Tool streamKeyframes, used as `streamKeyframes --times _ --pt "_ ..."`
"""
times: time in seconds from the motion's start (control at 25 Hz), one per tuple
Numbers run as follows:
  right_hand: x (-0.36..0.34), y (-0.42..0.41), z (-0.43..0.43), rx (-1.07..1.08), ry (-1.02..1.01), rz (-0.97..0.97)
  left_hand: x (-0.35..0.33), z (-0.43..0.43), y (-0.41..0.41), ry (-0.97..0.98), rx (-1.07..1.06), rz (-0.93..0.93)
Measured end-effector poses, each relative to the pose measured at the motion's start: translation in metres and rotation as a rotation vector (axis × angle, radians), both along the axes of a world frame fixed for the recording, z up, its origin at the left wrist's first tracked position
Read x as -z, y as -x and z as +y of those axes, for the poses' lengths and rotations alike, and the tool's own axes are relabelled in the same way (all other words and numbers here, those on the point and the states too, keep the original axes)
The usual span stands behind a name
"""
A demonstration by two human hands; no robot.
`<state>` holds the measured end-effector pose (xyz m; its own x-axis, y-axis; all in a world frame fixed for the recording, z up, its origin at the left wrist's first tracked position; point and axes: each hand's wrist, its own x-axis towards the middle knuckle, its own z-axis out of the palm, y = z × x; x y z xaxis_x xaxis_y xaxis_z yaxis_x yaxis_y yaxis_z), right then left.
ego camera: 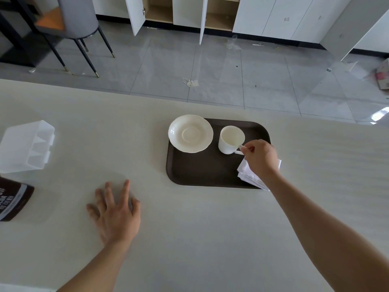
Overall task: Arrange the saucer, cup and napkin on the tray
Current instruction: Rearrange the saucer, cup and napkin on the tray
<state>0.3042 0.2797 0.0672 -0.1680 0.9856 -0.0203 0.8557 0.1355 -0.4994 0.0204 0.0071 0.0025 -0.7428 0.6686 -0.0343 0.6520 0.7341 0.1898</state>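
A dark brown tray [202,171] lies on the pale table. A cream saucer [190,133] rests on its far left corner, overhanging the rim. To the right of the saucer a white cup [230,140] stands upright on the tray. My right hand [260,158] pinches the cup's handle. White folded napkins [249,175] lie at the tray's right edge, partly hidden under my right wrist. My left hand [114,211] lies flat on the table, fingers spread, well left of the tray.
A clear plastic container [26,146] sits at the table's left edge, with a dark brown labelled bottle [13,200] lying in front of it. Beyond the table's far edge are a grey tiled floor, a chair [77,24] and white cabinets with open doors.
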Motion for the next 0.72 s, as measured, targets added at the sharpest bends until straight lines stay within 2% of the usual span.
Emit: streamKeyframes --times 0.28,0.72 --pt "0.008 0.037 -0.012 0.265 0.093 0.256 0.000 0.000 0.001 -0.012 0.000 0.006" --pt "0.006 0.061 -0.018 0.411 0.193 0.431 0.012 0.000 0.006 0.006 -0.006 0.021"
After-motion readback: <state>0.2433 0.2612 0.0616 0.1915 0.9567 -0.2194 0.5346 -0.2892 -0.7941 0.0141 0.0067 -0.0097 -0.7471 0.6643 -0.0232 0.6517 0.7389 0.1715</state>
